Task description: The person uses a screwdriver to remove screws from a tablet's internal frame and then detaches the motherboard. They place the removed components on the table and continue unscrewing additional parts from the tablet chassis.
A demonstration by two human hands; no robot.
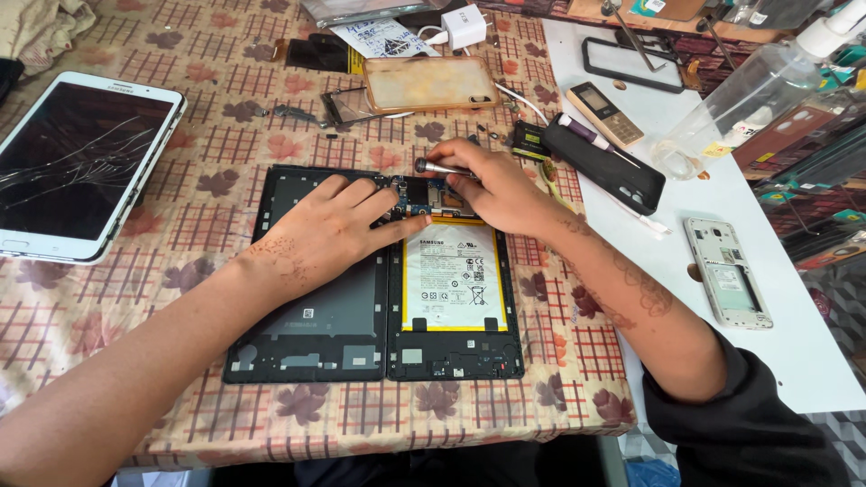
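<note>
At table centre lies the opened tablet (374, 280), thin and fragile, best gripped by its frame edges; left hand (320, 230) flat pinning it, right hand (492, 185) at one o'clock seemingly pinching a screwdriver (442, 168).

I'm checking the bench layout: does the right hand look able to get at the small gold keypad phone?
Probably yes. The right hand holds a screwdriver over the opened tablet; the keypad phone lies uncovered just beyond, past a black case.
</note>
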